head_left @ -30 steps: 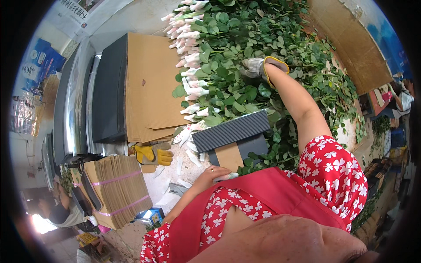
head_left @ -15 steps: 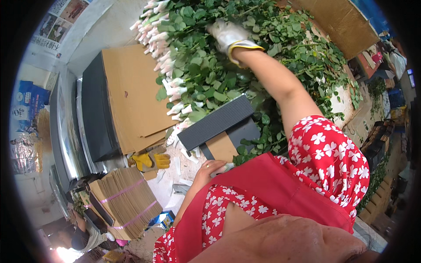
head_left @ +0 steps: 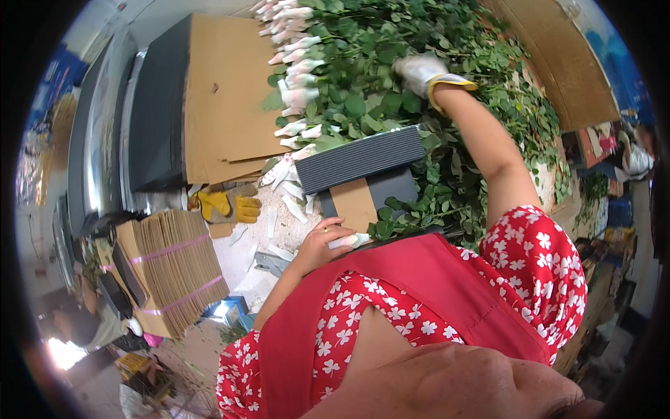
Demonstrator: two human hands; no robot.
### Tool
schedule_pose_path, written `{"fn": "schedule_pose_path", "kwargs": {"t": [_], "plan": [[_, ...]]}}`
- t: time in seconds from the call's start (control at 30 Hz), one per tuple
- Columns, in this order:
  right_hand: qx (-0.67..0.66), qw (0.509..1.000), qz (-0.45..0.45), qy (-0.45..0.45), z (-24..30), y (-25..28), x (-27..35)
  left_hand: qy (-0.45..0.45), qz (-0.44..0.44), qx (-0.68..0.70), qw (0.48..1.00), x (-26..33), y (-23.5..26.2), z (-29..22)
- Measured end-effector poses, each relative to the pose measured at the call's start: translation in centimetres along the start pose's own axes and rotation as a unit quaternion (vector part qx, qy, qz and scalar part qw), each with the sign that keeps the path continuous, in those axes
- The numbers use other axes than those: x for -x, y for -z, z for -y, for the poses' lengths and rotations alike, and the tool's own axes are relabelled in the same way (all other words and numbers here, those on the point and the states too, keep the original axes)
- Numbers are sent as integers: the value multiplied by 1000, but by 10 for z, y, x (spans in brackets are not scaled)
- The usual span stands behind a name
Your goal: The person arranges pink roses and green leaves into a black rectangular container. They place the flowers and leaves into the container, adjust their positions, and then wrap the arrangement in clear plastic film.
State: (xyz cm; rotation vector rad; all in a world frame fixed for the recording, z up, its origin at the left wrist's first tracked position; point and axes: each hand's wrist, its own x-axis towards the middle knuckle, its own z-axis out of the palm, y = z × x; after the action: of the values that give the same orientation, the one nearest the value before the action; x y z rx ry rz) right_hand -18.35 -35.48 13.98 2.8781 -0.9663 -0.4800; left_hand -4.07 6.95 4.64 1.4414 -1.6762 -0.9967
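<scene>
Packing-room clutter surrounds a work surface (head_left: 279, 230) heaped with leafy rose stems (head_left: 391, 84). Right hand (head_left: 417, 71), in a white glove, reaches into the foliage, its fingers buried among leaves, so whether it grips a stem cannot be told. Left hand (head_left: 322, 241), bare, is curled around a wrapped rosebud (head_left: 349, 241) at the surface's near edge. Just beyond that hand sits a dark ribbed board (head_left: 363, 159); further off lie yellow work gloves (head_left: 227, 206), a cardboard sheet (head_left: 230, 91) and a strapped cardboard bundle (head_left: 171, 269).
</scene>
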Motion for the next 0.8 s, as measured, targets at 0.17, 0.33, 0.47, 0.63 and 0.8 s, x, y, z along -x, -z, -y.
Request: {"fn": "schedule_pose_path", "kwargs": {"t": [0.17,0.33,0.47,0.63,0.8], "plan": [[10,972,-233,21,-12,116,50,45,-3,12,999,0,-2,-2],[-161,957,-236,44,-27,143,158,5,9,11,1000,1,-3,4],[-296,954,-40,21,-5,80,240,-15,-68,38,997,11,-16,17],[-132,986,41,89,46,-81,283,-93,-151,-111,978,5,-15,4],[4,994,91,-54,64,12,265,-55,-32,-77,995,5,-6,0]]}}
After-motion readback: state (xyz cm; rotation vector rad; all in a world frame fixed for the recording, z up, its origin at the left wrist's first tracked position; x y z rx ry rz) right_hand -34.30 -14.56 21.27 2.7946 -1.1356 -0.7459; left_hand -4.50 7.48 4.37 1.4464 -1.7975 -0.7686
